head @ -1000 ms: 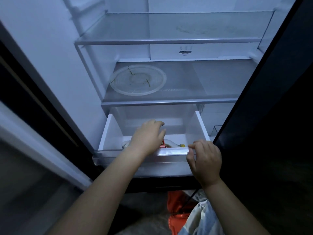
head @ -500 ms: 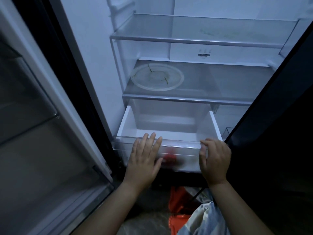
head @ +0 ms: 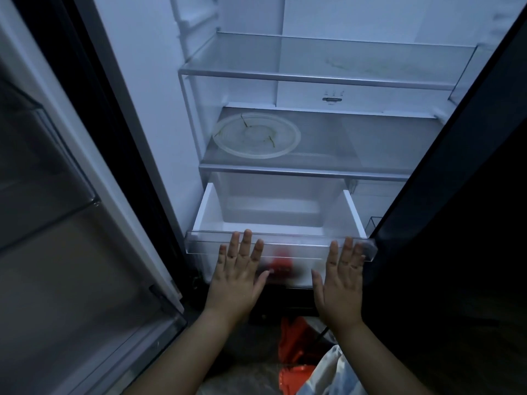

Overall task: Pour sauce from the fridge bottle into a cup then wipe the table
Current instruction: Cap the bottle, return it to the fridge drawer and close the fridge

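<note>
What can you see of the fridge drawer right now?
The drawer is white plastic with a clear front panel, pulled part way out beneath the lower glass shelf. The left hand and right hand lie flat against its front, fingers straight. A blurred red shape shows through the front, unidentifiable.

This is a domestic setting, most likely a home kitchen, seen from just in front of an open household fridge (head: pixel 148 109). Its white lit interior has two glass shelves with metal trim, the upper shelf (head: pixel 328 57) bare and the lower shelf (head: pixel 370 143) carrying a round clear plastic lid (head: pixel 256 135). Below them a white drawer (head: pixel 206 212) with a clear front stands pulled out. A small control (head: pixel 332 99) sits on the back wall. The open door (head: pixel 57 195) at the left holds clear bins. The room around is dim, and an orange item (head: pixel 293 337) and a pale cloth (head: pixel 328 372) lie at floor level.
</note>
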Available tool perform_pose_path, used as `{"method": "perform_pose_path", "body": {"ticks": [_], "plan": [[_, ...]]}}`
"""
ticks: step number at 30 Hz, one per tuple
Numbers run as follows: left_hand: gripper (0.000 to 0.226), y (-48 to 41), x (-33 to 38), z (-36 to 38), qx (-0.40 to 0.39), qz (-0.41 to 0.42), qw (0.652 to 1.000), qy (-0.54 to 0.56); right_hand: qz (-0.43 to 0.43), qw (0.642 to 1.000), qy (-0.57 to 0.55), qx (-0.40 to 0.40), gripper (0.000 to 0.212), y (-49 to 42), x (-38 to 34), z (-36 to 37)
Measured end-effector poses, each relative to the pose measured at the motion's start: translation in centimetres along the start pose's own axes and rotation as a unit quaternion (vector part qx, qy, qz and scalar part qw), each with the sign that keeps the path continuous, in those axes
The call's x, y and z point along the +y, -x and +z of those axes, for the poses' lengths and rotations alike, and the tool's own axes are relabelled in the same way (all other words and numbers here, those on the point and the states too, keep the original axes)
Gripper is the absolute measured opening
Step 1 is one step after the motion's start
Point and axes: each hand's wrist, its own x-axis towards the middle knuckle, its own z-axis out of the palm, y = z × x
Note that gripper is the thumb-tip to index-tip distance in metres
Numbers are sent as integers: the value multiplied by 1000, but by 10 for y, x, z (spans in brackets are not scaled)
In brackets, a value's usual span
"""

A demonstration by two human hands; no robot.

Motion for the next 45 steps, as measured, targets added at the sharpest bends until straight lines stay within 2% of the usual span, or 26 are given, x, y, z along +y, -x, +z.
{"method": "perform_pose_path", "body": {"ticks": [4,11,16,20,24,30,34,37,39,42,45], "plan": [[65,-19,-8,7,-17,-6,1000,9,-2,1000,-6,-21,65,-16,3,3],[75,-43,-16,19,-2,0,1000,11,15,999,-15,-27,67,-42,0,13],[76,-65,-22,33,-22,-8,1000,12,26,998,-14,-51,72,-67,5,23],[76,-80,-27,41,-38,-8,999,6,35,997,5,-65,69,-82,5,30],[77,-94,-32,49,-46,-10,999,9,36,997,15,-68,77,-97,7,38],[100,-117,-37,65,-64,-40,997,11,51,994,14,-98,72,-122,6,48],[95,-120,-37,77,-88,-58,994,0,61,992,7,-107,74,-129,6,59],[82,-120,-37,82,-94,-58,994,0,56,993,11,-104,75,-126,8,67],[83,-121,-37,83,-103,-60,993,5,55,993,8,-102,79,-127,8,70],[97,-121,-38,82,-118,-62,991,-1,56,993,3,-103,96,-128,7,71],[99,-123,-37,78,-132,-69,989,-1,49,994,10,-102,102,-128,9,67]]}}
